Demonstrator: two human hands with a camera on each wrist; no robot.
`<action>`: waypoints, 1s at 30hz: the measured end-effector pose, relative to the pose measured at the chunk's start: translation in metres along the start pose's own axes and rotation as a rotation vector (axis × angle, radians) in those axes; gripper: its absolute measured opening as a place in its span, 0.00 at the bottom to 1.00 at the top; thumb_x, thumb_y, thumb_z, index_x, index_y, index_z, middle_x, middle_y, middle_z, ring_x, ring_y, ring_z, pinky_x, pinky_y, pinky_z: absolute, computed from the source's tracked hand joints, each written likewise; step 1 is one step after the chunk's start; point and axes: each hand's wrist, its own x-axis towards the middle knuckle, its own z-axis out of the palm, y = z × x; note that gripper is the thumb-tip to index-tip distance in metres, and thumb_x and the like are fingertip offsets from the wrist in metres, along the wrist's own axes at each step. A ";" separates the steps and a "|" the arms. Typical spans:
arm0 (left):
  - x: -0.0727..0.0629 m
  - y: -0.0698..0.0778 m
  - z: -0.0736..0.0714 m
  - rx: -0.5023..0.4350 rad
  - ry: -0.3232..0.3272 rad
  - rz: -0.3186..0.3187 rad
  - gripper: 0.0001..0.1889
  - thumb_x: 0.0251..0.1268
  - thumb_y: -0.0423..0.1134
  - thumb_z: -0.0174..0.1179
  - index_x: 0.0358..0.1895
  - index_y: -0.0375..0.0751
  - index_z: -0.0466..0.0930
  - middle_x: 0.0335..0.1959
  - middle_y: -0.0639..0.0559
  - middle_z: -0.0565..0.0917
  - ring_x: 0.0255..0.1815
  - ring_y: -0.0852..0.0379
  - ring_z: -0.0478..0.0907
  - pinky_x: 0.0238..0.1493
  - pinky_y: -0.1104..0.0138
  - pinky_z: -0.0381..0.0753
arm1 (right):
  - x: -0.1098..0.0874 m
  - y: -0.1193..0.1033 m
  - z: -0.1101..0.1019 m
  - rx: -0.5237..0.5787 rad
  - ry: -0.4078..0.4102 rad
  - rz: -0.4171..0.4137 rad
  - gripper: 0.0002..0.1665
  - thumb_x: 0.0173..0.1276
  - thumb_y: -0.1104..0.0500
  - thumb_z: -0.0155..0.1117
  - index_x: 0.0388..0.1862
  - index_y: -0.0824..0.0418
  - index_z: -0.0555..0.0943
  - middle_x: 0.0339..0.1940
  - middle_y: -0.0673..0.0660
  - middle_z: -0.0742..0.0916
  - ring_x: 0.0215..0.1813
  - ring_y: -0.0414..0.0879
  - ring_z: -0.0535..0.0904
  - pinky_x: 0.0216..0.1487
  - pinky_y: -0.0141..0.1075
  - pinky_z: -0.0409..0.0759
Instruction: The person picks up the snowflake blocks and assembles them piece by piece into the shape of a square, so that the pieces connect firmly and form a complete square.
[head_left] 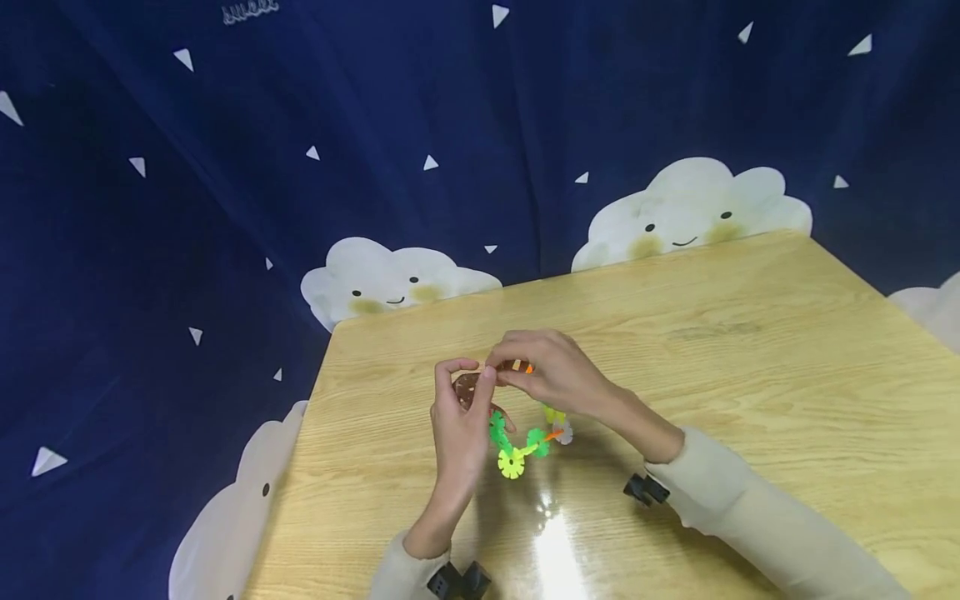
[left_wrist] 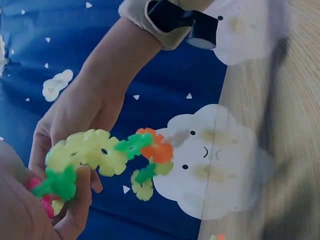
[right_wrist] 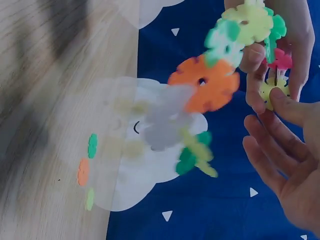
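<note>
My left hand (head_left: 460, 425) and right hand (head_left: 558, 372) meet over the table, fingertips together. From the left hand a chain of notched plastic snowflake discs (right_wrist: 245, 25) hangs, with yellow, green, orange and whitish pieces linked edge to edge. The orange disc (right_wrist: 205, 85) and the whitish disc (right_wrist: 167, 117) are blurred in the right wrist view. Close to the fingertips sit a pink disc (right_wrist: 280, 59) and a small yellow disc (right_wrist: 274, 92); the right thumb and fingers pinch the yellow one. In the left wrist view, the left hand's fingers partly cover a green disc (left_wrist: 62, 182).
A wooden table (head_left: 720, 358) lies beneath the hands. Three loose discs, including an orange one (right_wrist: 83, 172), show on it in the right wrist view. Behind stands a dark blue curtain (head_left: 375, 100) with cloud prints. Each sleeve carries a black camera (head_left: 647, 490).
</note>
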 end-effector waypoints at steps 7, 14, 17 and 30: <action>0.004 0.003 -0.008 -0.041 -0.009 -0.030 0.11 0.85 0.45 0.48 0.54 0.41 0.66 0.39 0.43 0.84 0.11 0.59 0.67 0.11 0.73 0.66 | 0.002 0.018 -0.009 0.216 -0.028 0.160 0.06 0.72 0.59 0.71 0.46 0.51 0.87 0.41 0.43 0.89 0.43 0.37 0.85 0.47 0.38 0.85; 0.011 0.006 -0.019 -0.114 -0.018 -0.057 0.06 0.84 0.39 0.45 0.51 0.40 0.64 0.37 0.42 0.79 0.10 0.61 0.63 0.11 0.73 0.63 | -0.003 0.068 -0.013 0.418 0.034 0.459 0.19 0.75 0.61 0.67 0.62 0.62 0.80 0.54 0.61 0.87 0.48 0.58 0.87 0.47 0.43 0.88; 0.012 0.008 -0.019 -0.135 -0.019 -0.074 0.06 0.84 0.38 0.44 0.50 0.39 0.63 0.36 0.45 0.78 0.10 0.61 0.62 0.11 0.72 0.62 | -0.010 0.091 -0.006 0.450 0.019 0.565 0.24 0.75 0.63 0.66 0.67 0.64 0.76 0.59 0.67 0.84 0.48 0.64 0.87 0.46 0.52 0.88; 0.016 0.011 -0.024 -0.139 -0.026 -0.118 0.05 0.83 0.36 0.42 0.51 0.40 0.64 0.34 0.47 0.79 0.09 0.61 0.62 0.11 0.73 0.61 | -0.026 0.152 0.030 0.409 -0.337 0.572 0.30 0.67 0.77 0.62 0.68 0.67 0.77 0.68 0.69 0.79 0.22 0.46 0.79 0.24 0.34 0.80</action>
